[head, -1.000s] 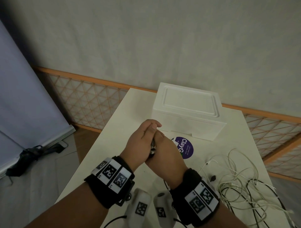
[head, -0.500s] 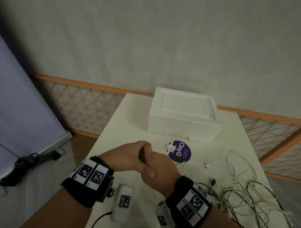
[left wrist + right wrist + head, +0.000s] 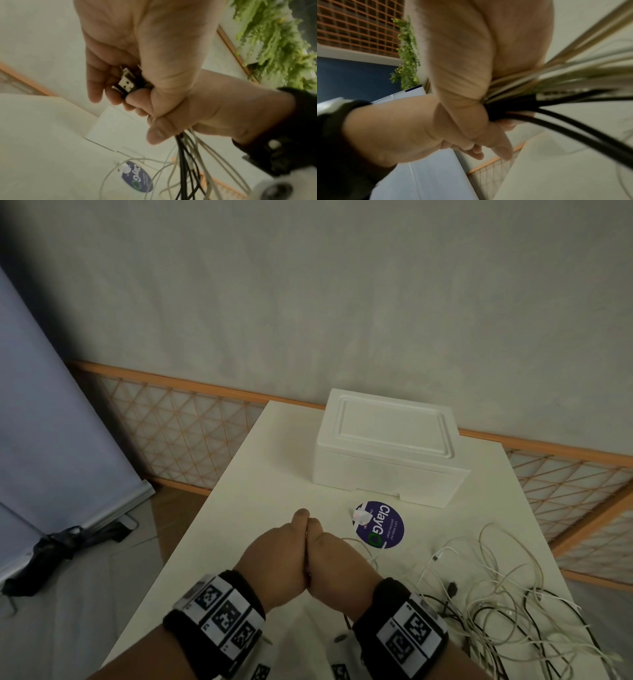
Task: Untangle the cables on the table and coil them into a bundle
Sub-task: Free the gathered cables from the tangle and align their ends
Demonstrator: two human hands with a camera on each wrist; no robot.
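At the near middle of the white table (image 3: 260,474): left hand (image 3: 274,559) and right hand (image 3: 337,568), pressed together, both gripping black and white cables (image 3: 187,159). White foam box (image 3: 387,453) stands far; loose cable tangle (image 3: 507,604) lies right.

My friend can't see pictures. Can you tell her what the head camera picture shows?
Two hands, left hand and right hand, are pressed together above a white table. Loose white and black cables lie tangled at right, with a white foam box and purple round sticker beyond.

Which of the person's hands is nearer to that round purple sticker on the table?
Right. The right hand is on the side facing the purple sticker; the left hand presses against it on the far side. Both hold cables.
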